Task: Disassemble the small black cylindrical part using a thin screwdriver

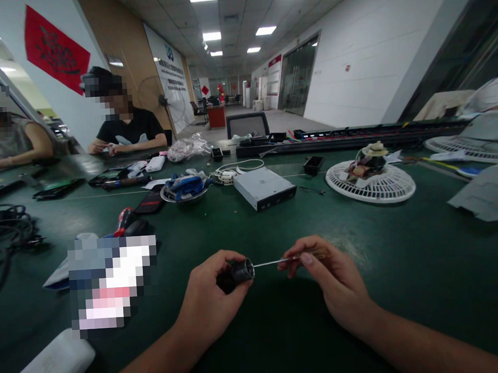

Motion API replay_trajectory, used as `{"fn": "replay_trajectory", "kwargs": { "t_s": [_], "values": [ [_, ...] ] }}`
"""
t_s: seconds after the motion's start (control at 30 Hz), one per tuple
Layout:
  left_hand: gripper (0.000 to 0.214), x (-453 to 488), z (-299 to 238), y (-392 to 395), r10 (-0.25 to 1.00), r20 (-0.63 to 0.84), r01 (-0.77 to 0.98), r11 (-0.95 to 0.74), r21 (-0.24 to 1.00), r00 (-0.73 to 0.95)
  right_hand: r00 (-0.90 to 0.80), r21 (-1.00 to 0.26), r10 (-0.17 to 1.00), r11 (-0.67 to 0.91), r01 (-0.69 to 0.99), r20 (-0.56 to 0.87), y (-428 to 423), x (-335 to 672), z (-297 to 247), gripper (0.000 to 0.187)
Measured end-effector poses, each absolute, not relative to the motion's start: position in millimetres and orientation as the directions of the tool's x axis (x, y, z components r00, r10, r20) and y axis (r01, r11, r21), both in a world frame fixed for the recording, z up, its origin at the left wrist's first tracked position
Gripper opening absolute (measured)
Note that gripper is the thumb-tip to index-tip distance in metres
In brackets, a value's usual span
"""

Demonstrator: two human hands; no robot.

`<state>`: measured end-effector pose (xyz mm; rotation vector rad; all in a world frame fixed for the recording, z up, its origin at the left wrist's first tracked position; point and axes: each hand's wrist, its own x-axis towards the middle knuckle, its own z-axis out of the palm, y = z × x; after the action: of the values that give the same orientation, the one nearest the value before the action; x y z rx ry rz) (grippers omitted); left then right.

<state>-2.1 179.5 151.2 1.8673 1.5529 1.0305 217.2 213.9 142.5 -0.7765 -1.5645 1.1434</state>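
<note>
Thumb and fingers of my left hand (213, 287) are wrapped round a small dark cylinder (242, 269), its open end with a metallic rim facing right. My right hand (333, 277) pinches a screwdriver (274, 261) by its amber, see-through handle. The thin metal shaft points left, and its tip reaches the cylinder's open end; how far it goes in I cannot make out. Both hands are above the green tabletop (283, 331), close together near its front edge.
An optical disc drive (263, 186) and a metal bowl (184, 193) with blue items lie ahead. A white fan grille (371, 182) sits at right. Pliers (124, 221), a white case (44, 365) and black cables (7, 235) are at left. Another person (125, 124) sits across the table.
</note>
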Motion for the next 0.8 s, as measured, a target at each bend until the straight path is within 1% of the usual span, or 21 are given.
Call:
{"fn": "replay_trajectory", "kwargs": {
  "t_s": [0.1,0.23,0.3,0.47,0.53,0.63,0.8],
  "values": [
    [0.021,-1.6,152.0,179.3,0.966,0.244,0.603,-0.243,0.760,0.081,-0.315,-0.931,0.880,0.364,-0.031,0.354,212.3,217.6,142.2,0.018],
    [0.023,-1.9,151.2,180.3,0.973,0.227,0.603,-0.210,0.770,0.049,-0.343,-0.944,0.887,0.331,0.005,0.309,212.6,218.1,142.8,0.019],
    [0.023,-2.2,150.1,180.4,0.970,0.235,0.595,-0.223,0.772,0.058,-0.341,-0.952,0.894,0.306,-0.009,0.290,213.8,218.8,142.4,0.020],
    [0.023,-2.2,148.5,180.0,0.951,0.290,0.605,-0.293,0.740,0.106,-0.359,-0.954,0.884,0.276,-0.114,0.298,217.3,217.4,143.0,0.019],
    [0.024,-1.7,149.6,180.1,0.957,0.278,0.616,-0.266,0.741,0.079,-0.365,-0.953,0.880,0.284,-0.106,0.303,217.4,216.3,144.3,0.018],
    [0.024,-0.8,151.7,180.4,0.967,0.253,0.632,-0.211,0.746,0.024,-0.374,-0.954,0.880,0.296,-0.052,0.293,215.7,216.6,145.1,0.017],
    [0.022,0.0,151.3,180.1,0.961,0.269,0.623,-0.250,0.741,0.066,-0.390,-0.952,0.870,0.297,-0.073,0.301,213.1,219.6,142.8,0.020]
  ]
}}
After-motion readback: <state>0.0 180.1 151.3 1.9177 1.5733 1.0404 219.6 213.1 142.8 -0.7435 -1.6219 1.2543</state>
